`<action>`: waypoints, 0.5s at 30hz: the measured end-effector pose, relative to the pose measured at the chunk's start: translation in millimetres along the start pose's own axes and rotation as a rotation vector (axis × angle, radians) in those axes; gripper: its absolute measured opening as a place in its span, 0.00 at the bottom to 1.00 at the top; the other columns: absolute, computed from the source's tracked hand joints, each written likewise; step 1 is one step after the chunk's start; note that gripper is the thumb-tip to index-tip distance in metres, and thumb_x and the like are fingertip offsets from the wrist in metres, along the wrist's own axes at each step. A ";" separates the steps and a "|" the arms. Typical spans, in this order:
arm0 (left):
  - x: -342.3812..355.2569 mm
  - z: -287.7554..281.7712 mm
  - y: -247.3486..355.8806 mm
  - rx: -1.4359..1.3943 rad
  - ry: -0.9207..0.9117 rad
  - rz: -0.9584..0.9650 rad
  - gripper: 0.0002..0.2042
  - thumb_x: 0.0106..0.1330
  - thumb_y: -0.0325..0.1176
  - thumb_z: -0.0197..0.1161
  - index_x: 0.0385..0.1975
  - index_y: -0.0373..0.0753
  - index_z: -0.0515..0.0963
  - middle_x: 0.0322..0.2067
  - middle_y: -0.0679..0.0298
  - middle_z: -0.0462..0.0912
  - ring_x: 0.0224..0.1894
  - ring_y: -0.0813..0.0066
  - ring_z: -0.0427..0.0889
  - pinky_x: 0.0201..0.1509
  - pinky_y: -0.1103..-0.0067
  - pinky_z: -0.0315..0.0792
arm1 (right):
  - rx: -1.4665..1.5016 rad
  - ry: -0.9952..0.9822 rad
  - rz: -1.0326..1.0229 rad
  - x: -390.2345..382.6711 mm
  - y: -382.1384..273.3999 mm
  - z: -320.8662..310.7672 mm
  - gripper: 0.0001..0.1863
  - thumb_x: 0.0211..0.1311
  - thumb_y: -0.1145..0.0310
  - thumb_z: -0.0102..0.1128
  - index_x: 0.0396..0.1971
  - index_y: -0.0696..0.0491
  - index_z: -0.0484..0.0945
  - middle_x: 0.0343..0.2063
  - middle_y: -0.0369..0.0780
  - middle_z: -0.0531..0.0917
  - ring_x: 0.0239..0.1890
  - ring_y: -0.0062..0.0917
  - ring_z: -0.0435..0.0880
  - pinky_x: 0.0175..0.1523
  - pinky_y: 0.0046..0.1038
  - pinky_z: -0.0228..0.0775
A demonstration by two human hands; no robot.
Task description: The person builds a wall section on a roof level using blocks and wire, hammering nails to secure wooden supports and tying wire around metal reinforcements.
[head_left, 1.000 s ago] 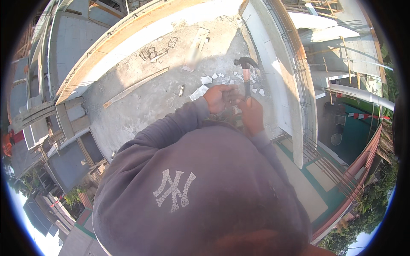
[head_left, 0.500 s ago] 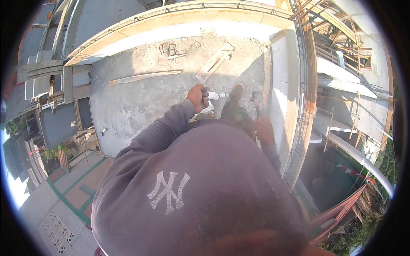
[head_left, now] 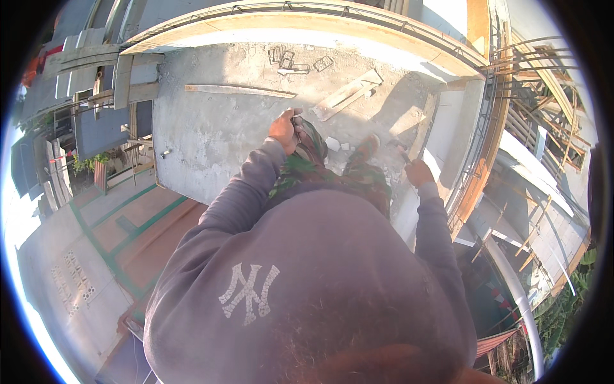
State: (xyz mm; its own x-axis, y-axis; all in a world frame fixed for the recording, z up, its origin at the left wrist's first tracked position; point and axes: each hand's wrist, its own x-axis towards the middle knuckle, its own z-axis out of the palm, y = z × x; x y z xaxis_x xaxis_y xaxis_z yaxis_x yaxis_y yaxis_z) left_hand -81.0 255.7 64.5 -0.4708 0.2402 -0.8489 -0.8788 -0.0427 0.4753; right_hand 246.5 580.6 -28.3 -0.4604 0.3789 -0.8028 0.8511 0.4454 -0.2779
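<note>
At the upper middle, my left hand [head_left: 286,131] is held out with curled fingers, closed around something small and dark that I cannot make out. It is over my camouflage-clad leg. My right hand [head_left: 419,171], farther to the right, grips the hammer [head_left: 403,153], whose head is faint against the concrete floor [head_left: 224,141]. Several broken white pieces [head_left: 332,144] lie near my forward shoe [head_left: 368,146]. My grey sweatshirt fills the lower view.
Ahead lie loose boards [head_left: 240,91] and small rebar loops [head_left: 286,63]. A formwork wall [head_left: 288,32] runs across the top; another [head_left: 451,128] stands on my right with exposed rebar. Beyond the floor's left edge is a lower tiled level [head_left: 121,249]; timber scaffolding [head_left: 550,109] is at right.
My hands have moved apart, the hammer going right with my right hand, my left hand higher. My camouflage legs have come into view mid-stride, and the surroundings have shifted with my head.
</note>
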 end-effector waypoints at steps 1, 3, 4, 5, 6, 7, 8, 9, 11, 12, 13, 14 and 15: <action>6.0 -5.3 9.7 -0.031 0.020 0.002 0.13 0.79 0.41 0.52 0.51 0.38 0.73 0.29 0.69 0.70 0.27 0.76 0.69 0.32 0.72 0.70 | 0.023 0.021 0.004 9.7 -3.8 0.8 0.24 0.69 0.59 0.54 0.51 0.65 0.80 0.47 0.62 0.85 0.54 0.56 0.84 0.59 0.49 0.74; 23.2 -14.1 29.5 -0.072 0.089 -0.005 0.11 0.77 0.41 0.52 0.45 0.39 0.73 0.26 0.69 0.68 0.25 0.76 0.67 0.30 0.73 0.67 | 0.139 0.025 0.039 31.3 -10.7 8.6 0.22 0.68 0.61 0.54 0.50 0.65 0.80 0.45 0.62 0.85 0.52 0.57 0.85 0.56 0.49 0.74; 33.9 -18.7 39.4 -0.087 0.121 -0.012 0.11 0.76 0.41 0.53 0.41 0.39 0.73 0.25 0.70 0.68 0.24 0.77 0.66 0.29 0.74 0.66 | 0.232 0.009 0.070 43.9 -14.4 15.4 0.21 0.68 0.62 0.54 0.49 0.65 0.80 0.44 0.62 0.86 0.51 0.57 0.85 0.55 0.50 0.74; 46.8 -24.8 49.6 -0.076 0.149 -0.017 0.11 0.75 0.41 0.53 0.39 0.40 0.73 0.24 0.70 0.67 0.23 0.76 0.66 0.29 0.74 0.66 | 0.330 -0.004 0.105 56.7 -18.2 22.2 0.20 0.68 0.63 0.54 0.49 0.66 0.80 0.43 0.62 0.86 0.50 0.58 0.85 0.54 0.50 0.74; 61.7 -32.2 58.4 -0.060 0.174 -0.022 0.11 0.75 0.41 0.54 0.36 0.41 0.73 0.23 0.70 0.67 0.23 0.76 0.66 0.29 0.74 0.66 | 0.384 -0.030 0.138 63.1 -28.4 24.6 0.17 0.70 0.62 0.54 0.44 0.63 0.78 0.37 0.56 0.83 0.43 0.49 0.83 0.45 0.46 0.73; 80.7 -40.7 65.5 -0.038 0.201 -0.031 0.11 0.74 0.41 0.54 0.33 0.42 0.73 0.23 0.70 0.66 0.22 0.76 0.66 0.29 0.74 0.66 | 0.441 -0.058 0.176 68.5 -42.1 27.1 0.15 0.73 0.61 0.53 0.40 0.60 0.77 0.31 0.49 0.80 0.36 0.40 0.82 0.35 0.43 0.71; 102.7 -49.0 72.1 -0.001 0.236 -0.043 0.11 0.74 0.42 0.55 0.33 0.42 0.73 0.22 0.70 0.65 0.22 0.76 0.65 0.29 0.74 0.65 | 0.503 -0.084 0.217 75.9 -55.1 31.9 0.15 0.75 0.60 0.52 0.36 0.57 0.75 0.25 0.43 0.77 0.28 0.32 0.80 0.26 0.39 0.69; 129.2 -58.9 76.6 0.040 0.263 -0.060 0.11 0.73 0.43 0.56 0.32 0.43 0.74 0.22 0.71 0.64 0.22 0.76 0.64 0.28 0.74 0.64 | 0.495 -0.064 0.214 87.5 -64.4 42.4 0.15 0.71 0.61 0.53 0.40 0.60 0.76 0.31 0.49 0.80 0.36 0.41 0.82 0.36 0.43 0.71; 187.4 -91.4 74.4 0.258 0.333 -0.090 0.13 0.71 0.45 0.58 0.33 0.42 0.76 0.22 0.69 0.67 0.23 0.73 0.68 0.29 0.72 0.66 | 0.472 -0.033 0.220 116.6 -75.1 69.3 0.21 0.63 0.64 0.56 0.50 0.65 0.78 0.43 0.62 0.86 0.50 0.60 0.84 0.55 0.50 0.75; 225.9 -113.0 74.6 0.440 0.358 -0.091 0.14 0.70 0.46 0.59 0.34 0.40 0.78 0.23 0.67 0.72 0.24 0.70 0.71 0.30 0.69 0.69 | 0.439 0.034 0.154 122.5 -87.5 80.8 0.22 0.63 0.65 0.56 0.51 0.65 0.77 0.44 0.63 0.85 0.50 0.60 0.84 0.55 0.51 0.75; 269.6 -124.2 84.0 0.633 0.367 -0.080 0.17 0.69 0.48 0.60 0.35 0.38 0.80 0.24 0.64 0.76 0.25 0.67 0.75 0.31 0.67 0.71 | 0.415 0.113 0.093 126.6 -110.4 93.1 0.23 0.62 0.65 0.56 0.53 0.65 0.76 0.44 0.63 0.85 0.50 0.60 0.84 0.55 0.51 0.75; 313.2 -130.2 92.9 0.970 0.366 0.035 0.19 0.67 0.49 0.61 0.37 0.36 0.81 0.27 0.60 0.80 0.29 0.63 0.79 0.35 0.65 0.74 | 0.380 0.179 0.033 135.7 -136.7 102.8 0.25 0.62 0.66 0.56 0.55 0.65 0.75 0.45 0.63 0.85 0.51 0.60 0.84 0.56 0.51 0.75; 349.1 -146.0 91.5 1.292 0.369 0.141 0.21 0.65 0.50 0.62 0.38 0.35 0.83 0.30 0.56 0.84 0.32 0.58 0.83 0.39 0.63 0.76 | 0.418 0.089 0.109 148.1 -163.5 105.2 0.28 0.61 0.67 0.57 0.61 0.64 0.71 0.48 0.63 0.84 0.52 0.60 0.83 0.57 0.52 0.75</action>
State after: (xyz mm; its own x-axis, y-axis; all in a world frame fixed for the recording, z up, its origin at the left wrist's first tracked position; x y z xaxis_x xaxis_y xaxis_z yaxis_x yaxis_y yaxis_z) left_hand -337.2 194.0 -222.1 -0.7227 0.0285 -0.6906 -0.2164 0.9396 0.2652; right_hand 65.7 478.5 -157.2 -0.3669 0.4819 -0.7957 0.9163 0.0395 -0.3986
